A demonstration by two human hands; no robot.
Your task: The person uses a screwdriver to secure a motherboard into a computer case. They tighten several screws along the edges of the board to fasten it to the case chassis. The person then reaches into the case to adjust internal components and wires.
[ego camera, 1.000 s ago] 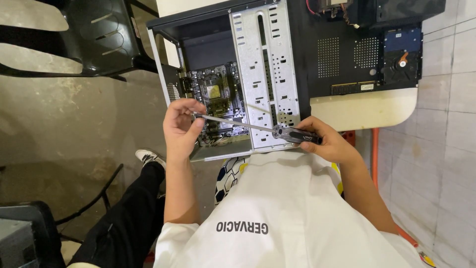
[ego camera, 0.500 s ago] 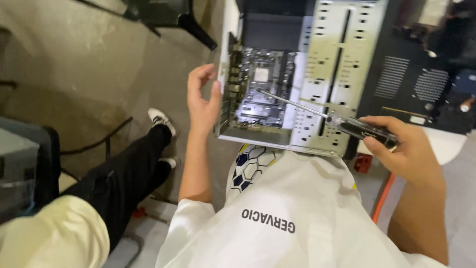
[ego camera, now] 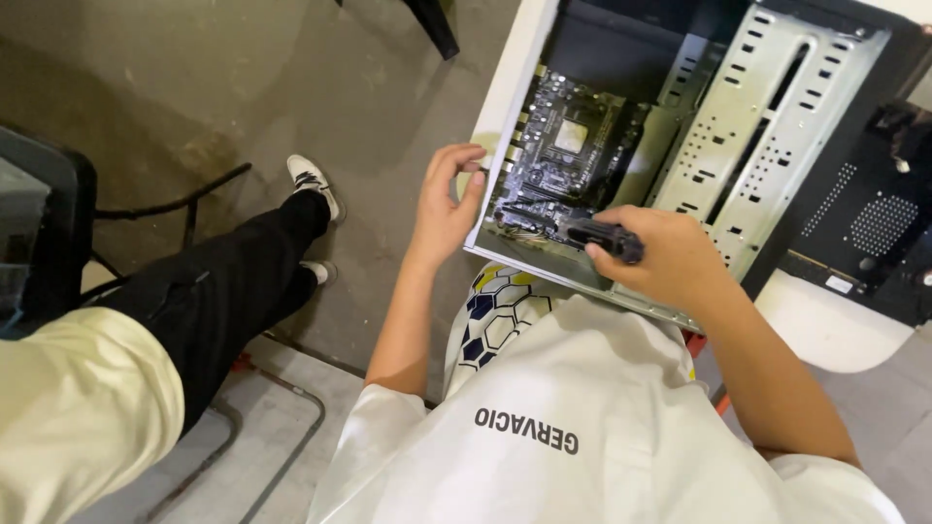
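Change: half a second ago the screwdriver's long shaft reached across the open case to the board; now only its dark handle (ego camera: 607, 239) shows, pointing out of the fist at the lower edge of the case, and I cannot see the shaft.
Meaning: the tool seems to be drawn back from the board, or held along the view, so I judge the driving has a pause.
Left hand (ego camera: 444, 207): half open, fingers curled, it holds nothing; thumb and fingertips are at the white side edge of the case, in the middle of the frame. Earlier it was at the same edge, so it stays as a support.
Right hand (ego camera: 670, 257): closed in a fist around the handle, right of centre, over the lower rim of the case.
Case (ego camera: 777, 126): open computer case, upper right of the frame, lying on a white surface (ego camera: 825, 330).
Inside the case: a dark motherboard (ego camera: 558, 160) on the left part; a grey metal drive cage with many holes on the right part; no loose screws that I can tell.
Beside the case: a black panel (ego camera: 874, 228) with vent holes, at the right edge.
Other person: a black trouser leg (ego camera: 223, 291) and a white shoe (ego camera: 313, 182) on the floor, left of centre.
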